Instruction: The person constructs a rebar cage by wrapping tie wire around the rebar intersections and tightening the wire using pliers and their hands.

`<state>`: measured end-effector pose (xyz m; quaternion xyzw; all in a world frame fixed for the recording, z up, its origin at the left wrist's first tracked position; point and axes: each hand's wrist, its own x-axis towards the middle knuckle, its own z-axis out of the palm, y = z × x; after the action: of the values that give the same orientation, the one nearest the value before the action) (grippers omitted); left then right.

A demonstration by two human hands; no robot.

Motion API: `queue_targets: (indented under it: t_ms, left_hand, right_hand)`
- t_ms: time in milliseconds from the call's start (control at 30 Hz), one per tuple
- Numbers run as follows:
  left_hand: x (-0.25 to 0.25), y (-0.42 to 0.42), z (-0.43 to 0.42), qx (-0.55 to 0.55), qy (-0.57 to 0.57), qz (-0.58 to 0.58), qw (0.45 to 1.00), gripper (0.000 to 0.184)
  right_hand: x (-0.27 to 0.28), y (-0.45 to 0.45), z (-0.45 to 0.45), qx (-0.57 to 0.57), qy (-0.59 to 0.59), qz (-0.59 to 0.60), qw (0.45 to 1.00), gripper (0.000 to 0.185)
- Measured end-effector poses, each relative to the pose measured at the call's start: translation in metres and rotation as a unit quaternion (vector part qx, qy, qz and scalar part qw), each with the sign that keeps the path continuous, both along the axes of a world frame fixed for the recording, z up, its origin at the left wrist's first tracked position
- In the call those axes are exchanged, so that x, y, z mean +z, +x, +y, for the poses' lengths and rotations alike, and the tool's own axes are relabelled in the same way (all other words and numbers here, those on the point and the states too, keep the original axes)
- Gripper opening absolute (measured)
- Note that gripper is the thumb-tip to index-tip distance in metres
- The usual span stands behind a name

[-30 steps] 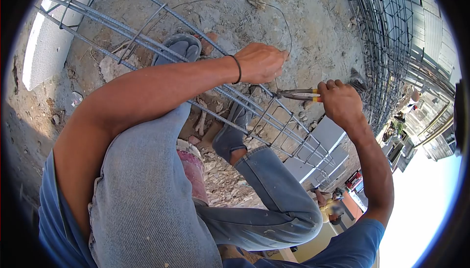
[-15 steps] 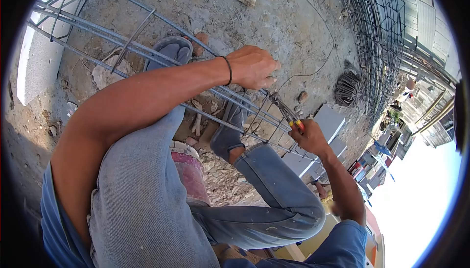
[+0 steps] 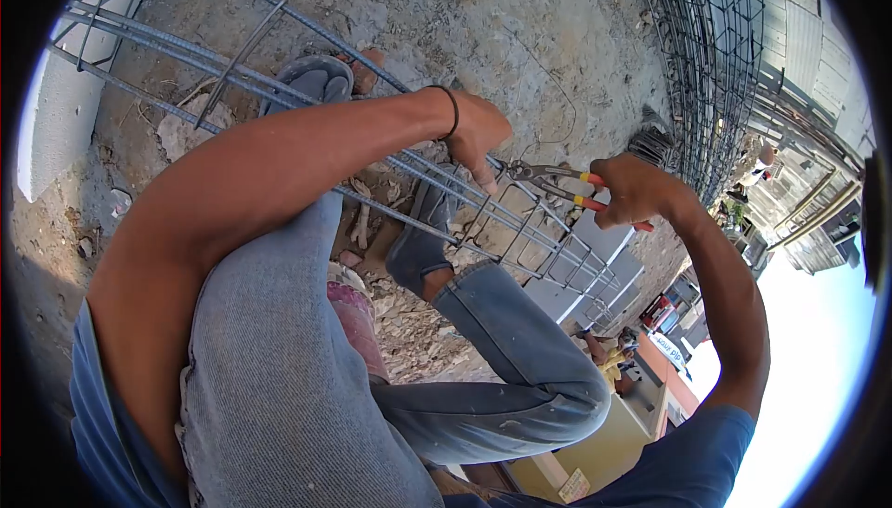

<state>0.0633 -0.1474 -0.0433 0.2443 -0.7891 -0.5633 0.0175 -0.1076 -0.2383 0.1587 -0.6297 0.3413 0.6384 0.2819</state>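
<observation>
My right hand (image 3: pixel 635 190) is wrapped round the handles of pincers (image 3: pixel 548 174) with red and yellow grips. The handles stand apart, and the jaws are at a corner of the rebar cage (image 3: pixel 418 169). My left hand (image 3: pixel 478 136), below a black wristband, is closed over the cage's upper bar beside the jaws. One finger points down by a stirrup (image 3: pixel 476 220); the other fingertips are partly hidden. The cage runs slantwise across my legs, with long ribbed bars and square stirrups.
A bucket (image 3: pixel 358 327) stands between my legs. Stacked rebar cages (image 3: pixel 711 53) and a bundle of rods (image 3: pixel 653 144) lie to the right. A white block (image 3: pixel 60 127) is at the left. Stones and rubble cover the ground. Another person (image 3: pixel 613 359) is in the background.
My right hand has moved right and up with the pincers, which now lie nearly level with their handles wider apart. My left hand has turned, its fingers pointing down.
</observation>
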Motion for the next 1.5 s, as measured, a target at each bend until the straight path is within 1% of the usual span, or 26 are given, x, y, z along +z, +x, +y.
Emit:
queue_targets:
  t_ms: [33, 100, 133, 200, 267, 300, 333, 400, 467, 533, 567, 600, 667, 733, 800, 900, 933, 967, 1000, 1167, 1267, 1333, 1367, 1400, 1467, 1500]
  left_hand:
    - [-0.003, -0.005, -0.003, -0.002, 0.045, 0.012, 0.999, 0.089]
    - [-0.01, -0.019, -0.006, 0.028, 0.049, 0.073, 0.996, 0.092]
    - [-0.014, -0.027, -0.006, 0.064, 0.054, 0.128, 0.988, 0.095]
    - [0.002, -0.04, -0.024, -0.035, 0.174, 0.15, 0.973, 0.092]
    - [0.002, -0.055, -0.025, -0.089, 0.336, 0.22, 0.911, 0.087]
    - [-0.002, -0.06, -0.015, 0.019, 0.367, 0.288, 0.884, 0.081]
    - [0.0, -0.061, -0.01, 0.017, 0.367, 0.291, 0.883, 0.081]
    - [0.005, -0.058, -0.002, 0.099, 0.493, 0.433, 0.748, 0.084]
    - [0.008, -0.058, -0.01, 0.079, 0.477, 0.424, 0.765, 0.087]
    - [0.011, -0.062, -0.014, 0.037, 0.376, 0.352, 0.856, 0.086]
    - [0.011, -0.061, -0.014, 0.038, 0.376, 0.352, 0.856, 0.086]
    - [0.011, -0.062, -0.012, 0.047, 0.33, 0.322, 0.886, 0.074]
    - [0.015, -0.057, -0.009, 0.059, 0.282, 0.289, 0.913, 0.065]
    - [0.018, -0.055, -0.003, 0.056, 0.114, 0.21, 0.97, 0.045]
    - [0.019, -0.059, 0.001, 0.062, 0.118, 0.248, 0.96, 0.041]
    - [0.024, -0.063, -0.001, 0.033, 0.129, 0.21, 0.969, 0.041]
    - [0.022, -0.064, 0.001, 0.051, 0.15, 0.203, 0.966, 0.043]
    - [0.021, -0.063, 0.001, 0.071, 0.171, 0.195, 0.963, 0.045]
    - [0.018, -0.06, -0.001, 0.072, 0.17, 0.195, 0.963, 0.045]
    - [0.018, -0.053, -0.004, 0.058, 0.156, 0.196, 0.966, 0.048]
    - [0.014, -0.056, -0.007, 0.056, 0.132, 0.201, 0.969, 0.061]
    - [0.018, -0.058, -0.005, 0.045, 0.131, 0.226, 0.964, 0.07]
    - [0.02, -0.059, -0.004, 0.04, 0.127, 0.252, 0.958, 0.08]
    - [0.025, -0.063, -0.001, 0.038, 0.127, 0.251, 0.959, 0.08]
    - [0.041, -0.078, 0.009, 0.123, 0.017, 0.218, 0.968, 0.083]
    - [0.051, -0.083, 0.013, 0.155, 0.018, 0.151, 0.976, 0.062]
  right_hand:
    - [0.008, 0.004, 0.003, -0.005, -0.001, 0.006, 1.0, 0.039]
    - [0.022, 0.015, 0.01, 0.259, -0.071, -0.119, 0.956, 0.041]
    - [0.025, 0.017, 0.015, 0.258, -0.064, -0.116, 0.957, 0.041]
    - [0.032, 0.018, 0.024, 0.335, -0.118, -0.198, 0.914, 0.036]
    - [0.037, 0.023, 0.026, 0.381, -0.129, -0.229, 0.887, 0.032]
    - [0.04, 0.026, 0.025, 0.423, -0.144, -0.243, 0.861, 0.034]
    - [0.04, 0.027, 0.024, 0.465, -0.163, -0.259, 0.83, 0.036]
    - [0.039, 0.028, 0.025, 0.462, -0.159, -0.255, 0.835, 0.036]
    - [0.039, 0.033, 0.018, 0.242, -0.05, -0.079, 0.966, 0.035]
    - [0.027, 0.013, -0.011, 0.143, 0.001, -0.119, 0.983, 0.041]
    - [0.021, 0.002, -0.023, -0.125, 0.044, -0.013, 0.991, 0.045]
    - [0.017, -0.012, -0.03, -0.382, 0.083, 0.094, 0.915, 0.05]
    - [0.004, -0.041, -0.029, -0.453, 0.107, 0.066, 0.883, 0.053]
    - [0.003, -0.045, -0.018, -0.515, 0.113, 0.056, 0.848, 0.053]
    - [0.008, -0.038, -0.011, -0.445, 0.117, 0.045, 0.887, 0.046]
    - [0.029, 0.022, 0.011, -0.041, -0.003, 0.056, 0.998, 0.042]
    - [0.031, 0.012, 0.019, -0.043, -0.004, 0.056, 0.998, 0.042]
    - [0.027, -0.006, 0.029, 0.174, -0.113, -0.087, 0.974, 0.041]
    - [0.022, -0.019, 0.035, 0.378, -0.211, -0.222, 0.873, 0.041]
    - [0.013, -0.039, 0.037, 0.444, -0.226, -0.259, 0.827, 0.047]
    - [0.011, -0.036, 0.035, 0.336, -0.202, -0.218, 0.894, 0.046]
    - [0.008, -0.025, 0.022, 0.111, -0.06, -0.073, 0.989, 0.055]
    - [0.004, -0.023, 0.016, 0.11, -0.06, -0.075, 0.989, 0.055]
    - [0.002, -0.022, 0.006, -0.058, -0.015, -0.011, 0.998, 0.057]
    - [0.0, -0.024, -0.008, -0.381, 0.074, 0.117, 0.914, 0.063]
    - [-0.002, -0.024, -0.007, -0.409, 0.07, 0.123, 0.901, 0.057]
